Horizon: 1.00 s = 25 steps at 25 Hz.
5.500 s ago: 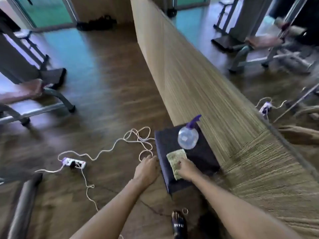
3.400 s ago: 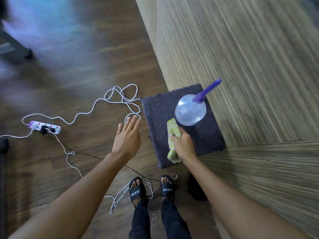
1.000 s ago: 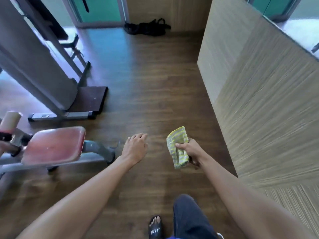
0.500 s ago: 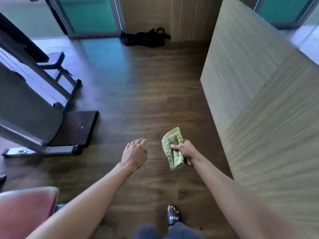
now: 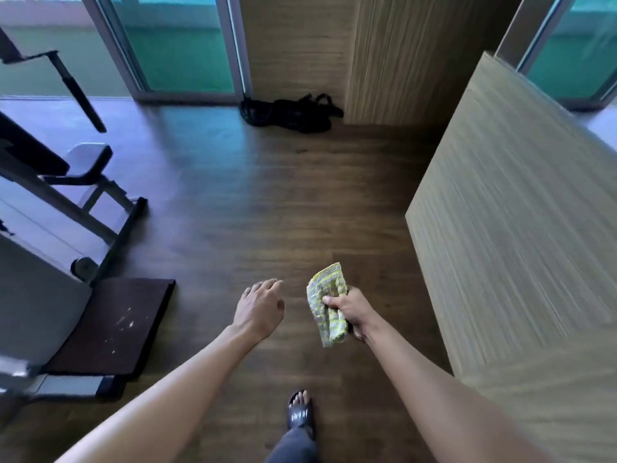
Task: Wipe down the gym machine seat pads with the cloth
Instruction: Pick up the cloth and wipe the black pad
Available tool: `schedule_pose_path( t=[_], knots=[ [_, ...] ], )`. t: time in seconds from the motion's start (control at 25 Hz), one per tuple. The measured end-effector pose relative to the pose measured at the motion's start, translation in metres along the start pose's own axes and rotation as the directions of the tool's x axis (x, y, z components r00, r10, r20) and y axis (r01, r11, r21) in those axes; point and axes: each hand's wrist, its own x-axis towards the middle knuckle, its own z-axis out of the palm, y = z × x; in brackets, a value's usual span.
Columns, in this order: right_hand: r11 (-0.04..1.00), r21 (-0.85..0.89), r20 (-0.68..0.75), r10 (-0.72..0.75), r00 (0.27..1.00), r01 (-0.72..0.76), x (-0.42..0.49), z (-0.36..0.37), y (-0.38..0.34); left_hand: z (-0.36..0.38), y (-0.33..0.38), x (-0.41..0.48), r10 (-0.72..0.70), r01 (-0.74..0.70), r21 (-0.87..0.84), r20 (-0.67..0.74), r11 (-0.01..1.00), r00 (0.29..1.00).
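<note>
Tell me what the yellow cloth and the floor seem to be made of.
The cloth, gripped in the right hand, looks like soft woven or terry fabric: it crumples and has a nubby, striped surface. The floor looks like dark wood-grain planks, possibly laminate, with a slight sheen.

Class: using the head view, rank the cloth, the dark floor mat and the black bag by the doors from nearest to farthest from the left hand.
From the left hand:
1. Cloth, just to its right, held in the right hand.
2. Dark floor mat, to its left under the machine.
3. Black bag, far ahead by the doors.
</note>
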Motion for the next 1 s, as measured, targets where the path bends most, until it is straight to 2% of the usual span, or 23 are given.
schedule_pose_path(
  t=[0.4, 0.76, 1.0],
  knots=[
    [0.999, -0.049, 0.064, -0.016, 0.998, 0.019, 0.287, 0.040, -0.207, -0.094, -0.060, 0.322, -0.051, 0.053, 0.025, -0.059, 0.998, 0.997],
    [0.988, -0.149, 0.234, 0.009, 0.972, 0.027, 0.554, 0.090, -0.394, -0.166, -0.116, 0.589, -0.257, 0.258, -0.004, -0.097, 0.966, 0.961],
    [0.973, -0.224, 0.356, 0.021, 0.934, 0.063, 0.691, 0.171, -0.492, -0.207, -0.192, 0.729, -0.364, 0.362, -0.038, -0.119, 0.932, 0.924]
  ],
)
